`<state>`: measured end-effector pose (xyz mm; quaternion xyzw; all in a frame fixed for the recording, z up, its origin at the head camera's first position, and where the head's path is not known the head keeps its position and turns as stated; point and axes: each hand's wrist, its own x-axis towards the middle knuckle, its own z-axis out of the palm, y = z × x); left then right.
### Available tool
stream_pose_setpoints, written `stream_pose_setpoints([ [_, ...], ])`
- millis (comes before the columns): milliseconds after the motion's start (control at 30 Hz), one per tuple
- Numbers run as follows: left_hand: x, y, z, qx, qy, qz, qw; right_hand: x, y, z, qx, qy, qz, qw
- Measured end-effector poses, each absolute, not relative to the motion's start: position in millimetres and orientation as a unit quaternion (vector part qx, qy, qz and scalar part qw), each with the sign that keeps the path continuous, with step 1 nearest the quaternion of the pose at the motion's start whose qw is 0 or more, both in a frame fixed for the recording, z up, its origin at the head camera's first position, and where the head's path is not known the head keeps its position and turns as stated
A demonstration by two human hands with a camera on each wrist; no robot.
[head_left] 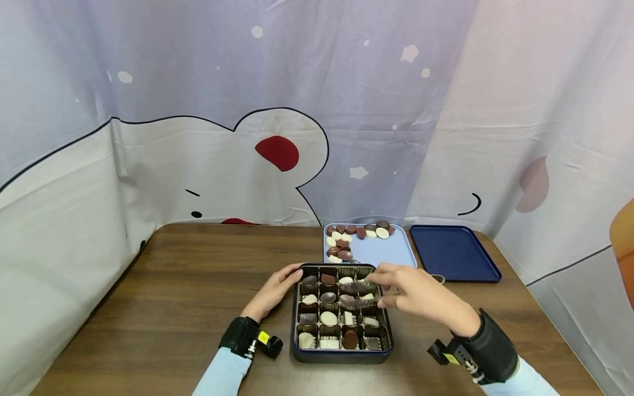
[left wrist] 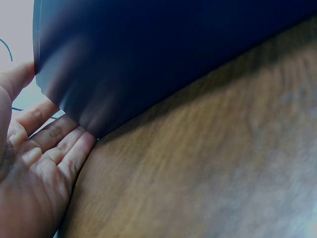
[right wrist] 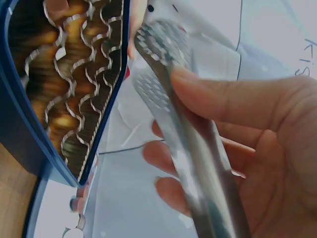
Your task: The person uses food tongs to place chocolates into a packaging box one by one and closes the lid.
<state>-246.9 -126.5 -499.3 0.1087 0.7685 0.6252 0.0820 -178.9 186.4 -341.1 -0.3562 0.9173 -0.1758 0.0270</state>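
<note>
A dark blue box (head_left: 342,357) stands on the table, its gold-lined compartments holding dark, brown and white chocolates. My left hand (head_left: 271,291) rests against the box's far left corner; in the left wrist view, fairly straight fingers (left wrist: 74,148) touch its wall. Over the right-hand compartments, my right hand (head_left: 421,294) holds metal tongs (right wrist: 198,148) with perforated tips, thumb on one arm and fingers on the other. The tips stand apart, and no chocolate shows between them in the right wrist view. At the near right corner, one compartment (head_left: 372,343) shows bare liner.
Behind the box lies a light blue tray (head_left: 383,253) with brown and white chocolates along its left and back edges. A dark blue lid or tray (head_left: 453,253) lies to its right. A printed curtain (head_left: 198,154) hangs behind the wooden table (head_left: 208,269).
</note>
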Motion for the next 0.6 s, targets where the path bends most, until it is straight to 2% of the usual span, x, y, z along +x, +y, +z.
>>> stream_pose_setpoints([
  [200, -247, -126, -499, 0.107, 0.766, 0.628, 0.084, -209, 193, -338, -0.276, 0.944, -0.170, -0.063],
  [600, -246, -126, -497, 0.108, 0.768, 0.625, 0.086, -268, 216, -359, -0.122, 0.971, -0.176, -0.107],
])
